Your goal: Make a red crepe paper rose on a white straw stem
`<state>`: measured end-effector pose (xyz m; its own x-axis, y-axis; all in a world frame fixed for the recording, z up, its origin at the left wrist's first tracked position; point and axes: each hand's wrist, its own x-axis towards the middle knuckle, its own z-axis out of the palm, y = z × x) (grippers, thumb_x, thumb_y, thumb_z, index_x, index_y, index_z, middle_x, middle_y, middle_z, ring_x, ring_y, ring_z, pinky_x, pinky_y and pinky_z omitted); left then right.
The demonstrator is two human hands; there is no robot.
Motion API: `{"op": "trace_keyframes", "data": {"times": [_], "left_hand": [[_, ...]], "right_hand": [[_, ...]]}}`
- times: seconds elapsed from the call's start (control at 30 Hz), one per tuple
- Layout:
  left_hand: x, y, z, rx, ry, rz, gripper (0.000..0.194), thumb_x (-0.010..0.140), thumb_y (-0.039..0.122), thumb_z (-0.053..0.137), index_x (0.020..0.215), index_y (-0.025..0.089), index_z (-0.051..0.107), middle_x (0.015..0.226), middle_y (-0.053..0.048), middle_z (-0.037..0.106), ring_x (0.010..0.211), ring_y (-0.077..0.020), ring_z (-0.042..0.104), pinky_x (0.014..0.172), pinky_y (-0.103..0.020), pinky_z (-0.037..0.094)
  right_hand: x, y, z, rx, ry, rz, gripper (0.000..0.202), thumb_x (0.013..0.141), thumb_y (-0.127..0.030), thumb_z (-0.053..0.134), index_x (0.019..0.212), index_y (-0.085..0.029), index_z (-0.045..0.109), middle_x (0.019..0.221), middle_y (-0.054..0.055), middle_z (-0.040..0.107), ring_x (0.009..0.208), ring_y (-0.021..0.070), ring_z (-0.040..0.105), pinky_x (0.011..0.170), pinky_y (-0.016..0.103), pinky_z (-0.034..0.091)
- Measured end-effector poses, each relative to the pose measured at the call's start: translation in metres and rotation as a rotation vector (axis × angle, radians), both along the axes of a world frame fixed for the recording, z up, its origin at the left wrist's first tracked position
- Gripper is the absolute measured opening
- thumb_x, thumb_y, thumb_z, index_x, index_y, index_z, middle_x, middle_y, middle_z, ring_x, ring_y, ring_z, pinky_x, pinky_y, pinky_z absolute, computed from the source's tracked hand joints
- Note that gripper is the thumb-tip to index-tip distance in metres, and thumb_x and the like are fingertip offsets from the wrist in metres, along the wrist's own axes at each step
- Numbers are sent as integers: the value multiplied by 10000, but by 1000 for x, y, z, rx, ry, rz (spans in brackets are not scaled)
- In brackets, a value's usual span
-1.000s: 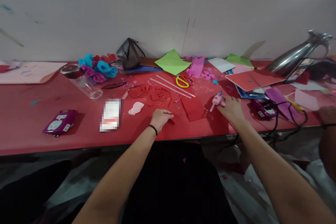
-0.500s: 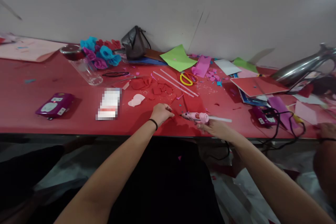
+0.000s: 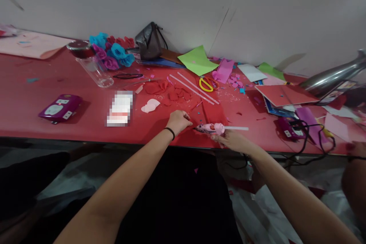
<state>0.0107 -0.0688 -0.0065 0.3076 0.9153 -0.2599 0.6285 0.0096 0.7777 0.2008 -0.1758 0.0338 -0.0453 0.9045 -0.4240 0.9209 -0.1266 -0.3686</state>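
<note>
My right hand (image 3: 233, 141) is closed round a pink glue gun (image 3: 210, 128). A whitish glue stick (image 3: 236, 128) juts from its rear, and its dark nozzle points left. Just beyond the nozzle tip is my left hand (image 3: 179, 121), with thumb and fingers pinched together. What the pinch holds is hard to make out, red against the red table (image 3: 154, 129). Cut red paper pieces (image 3: 178, 95) lie beyond my left hand, with pale pink paper petals (image 3: 150, 105) left of them. Two spare glue sticks (image 3: 194, 89) lie behind.
Yellow-handled scissors (image 3: 206, 84) lie near green paper (image 3: 197, 61). At left are a purple power socket box (image 3: 60, 108), a blurred-out white rectangle (image 3: 120, 108), a glass bottle (image 3: 93, 66) and paper flowers (image 3: 117, 51). Black cables (image 3: 307, 141) trail over the right edge. Another person's hand (image 3: 357, 150) is far right.
The glue gun's nozzle has come slightly closer to my left hand's fingertips. The view has shifted a little. Both hands keep their grips.
</note>
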Motion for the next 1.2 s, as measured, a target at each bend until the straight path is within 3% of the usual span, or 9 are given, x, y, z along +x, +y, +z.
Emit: {"op": "trace_keyframes", "data": {"times": [0.37, 0.57, 0.63, 0.73, 0.83, 1.03, 1.2], "left_hand": [[-2, -1, 0, 0, -66, -35, 170, 553, 90, 747, 699, 155, 689, 666, -10, 680, 698, -135, 623, 714, -222, 489], [-2, -3, 2, -2, -72, -33, 168, 567, 93, 739, 714, 147, 677, 678, -15, 676, 673, -128, 613, 705, -232, 493], [-2, -3, 2, -5, -76, -29, 163, 565, 94, 736, 708, 146, 678, 681, -18, 679, 672, -131, 617, 699, -232, 494], [-2, -2, 1, -6, -78, -27, 159, 554, 102, 740, 692, 150, 677, 671, -16, 678, 674, -138, 622, 691, -234, 493], [-2, -1, -1, 4, -76, -29, 157, 547, 110, 744, 678, 155, 671, 651, -9, 669, 669, -136, 617, 681, -230, 489], [-2, 0, -2, 12, -90, -24, 156, 538, 103, 743, 658, 166, 665, 625, 10, 658, 667, -128, 613, 658, -212, 485], [-3, -1, -2, 18, -98, -19, 167, 530, 98, 746, 659, 165, 664, 621, 12, 652, 663, -125, 608, 626, -202, 479]], "right_hand": [[6, 1, -1, 93, 9, -5, 547, 819, -646, 400, 514, -220, 556, 495, 38, 561, 552, 194, 574, 558, 286, 412], [9, 0, -3, 139, 13, -19, 478, 829, -604, 434, 631, -227, 650, 495, 43, 593, 570, 222, 606, 562, 298, 435], [7, -1, -3, 189, 78, -23, 413, 828, -568, 468, 775, -230, 699, 604, 51, 666, 642, 235, 637, 587, 299, 458], [4, -2, -2, 260, 264, 10, 366, 828, -497, 519, 1052, -256, 678, 930, 46, 731, 840, 240, 664, 694, 299, 498], [3, -2, -2, 259, 368, 19, 375, 823, -455, 550, 1129, -259, 646, 1089, 38, 701, 957, 226, 647, 781, 295, 496], [8, -7, -7, 300, 152, 32, 366, 810, -528, 546, 861, -185, 663, 724, 48, 670, 603, 180, 582, 547, 278, 417], [16, -13, -9, 383, 77, 68, 343, 831, -515, 522, 799, -192, 633, 697, 36, 645, 593, 163, 562, 549, 261, 384]]}}
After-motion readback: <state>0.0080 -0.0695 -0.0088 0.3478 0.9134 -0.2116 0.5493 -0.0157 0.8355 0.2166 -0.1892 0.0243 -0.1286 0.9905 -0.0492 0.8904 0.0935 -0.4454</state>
